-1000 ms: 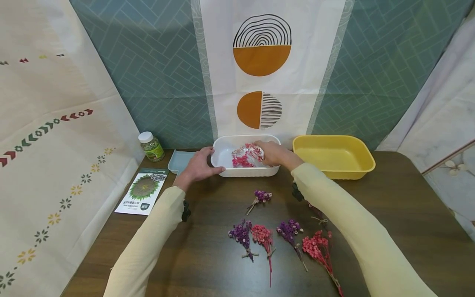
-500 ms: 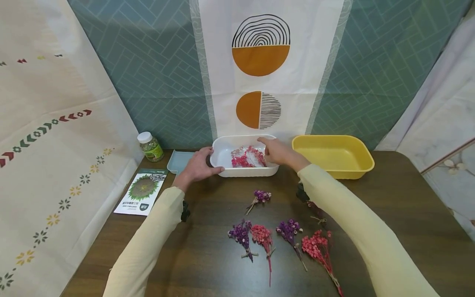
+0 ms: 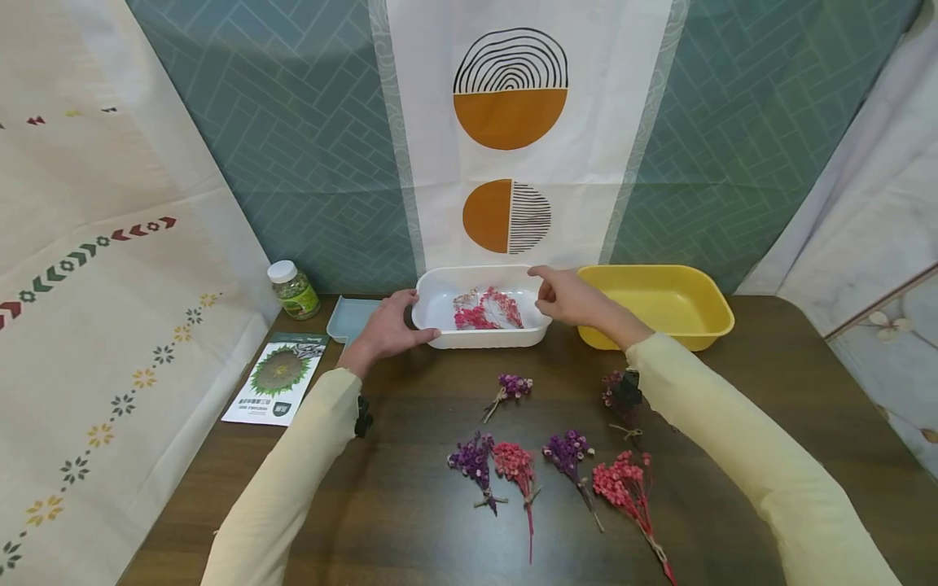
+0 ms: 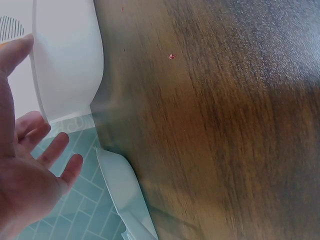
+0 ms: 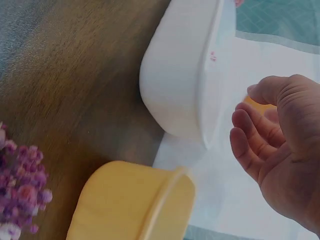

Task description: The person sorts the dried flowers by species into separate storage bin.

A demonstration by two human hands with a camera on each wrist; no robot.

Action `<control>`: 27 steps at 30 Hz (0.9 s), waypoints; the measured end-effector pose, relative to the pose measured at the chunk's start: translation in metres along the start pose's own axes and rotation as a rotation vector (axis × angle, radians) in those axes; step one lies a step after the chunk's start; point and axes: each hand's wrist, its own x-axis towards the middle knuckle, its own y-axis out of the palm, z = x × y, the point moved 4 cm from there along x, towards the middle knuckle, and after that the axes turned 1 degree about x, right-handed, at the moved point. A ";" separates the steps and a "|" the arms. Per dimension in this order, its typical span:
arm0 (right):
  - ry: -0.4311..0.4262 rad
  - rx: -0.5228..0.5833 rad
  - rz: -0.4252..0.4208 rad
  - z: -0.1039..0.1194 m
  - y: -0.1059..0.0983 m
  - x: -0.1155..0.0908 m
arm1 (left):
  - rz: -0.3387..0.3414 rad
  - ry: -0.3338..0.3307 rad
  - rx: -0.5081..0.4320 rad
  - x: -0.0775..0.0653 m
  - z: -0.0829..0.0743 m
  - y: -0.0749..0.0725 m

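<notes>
A white basin (image 3: 479, 336) stands at the back of the table, with pink dried flowers (image 3: 488, 311) lying in it. My left hand (image 3: 387, 327) holds the basin's left end, thumb on the front side and fingertips at the end rim; the left wrist view shows the thumb right at the rim. Beside the basin's right end, my right hand (image 3: 575, 299) is raised with its fingers loosely bent and nothing between them. In the right wrist view that hand (image 5: 285, 140) is apart from the white wall.
Right of the white basin is a yellow basin (image 3: 721, 330). Several bunches of purple flowers (image 3: 472, 457) and pink flowers (image 3: 515, 464) lie nearer on the table. To the left are a lidded jar (image 3: 295, 291), a sunflower packet (image 3: 278, 378) and a pale blue tray (image 3: 348, 313).
My right hand has drawn back to the right, out of the white basin, leaving the pink flowers in it. The left hand has stayed at the basin's left end.
</notes>
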 end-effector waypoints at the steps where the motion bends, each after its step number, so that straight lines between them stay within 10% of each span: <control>1: -0.008 0.006 -0.011 0.000 -0.003 -0.003 | 0.000 0.000 0.002 0.000 0.000 0.000; 27: 0.123 0.099 -0.228 -0.021 -0.035 -0.150 | -0.004 -0.008 -0.011 -0.001 -0.001 0.000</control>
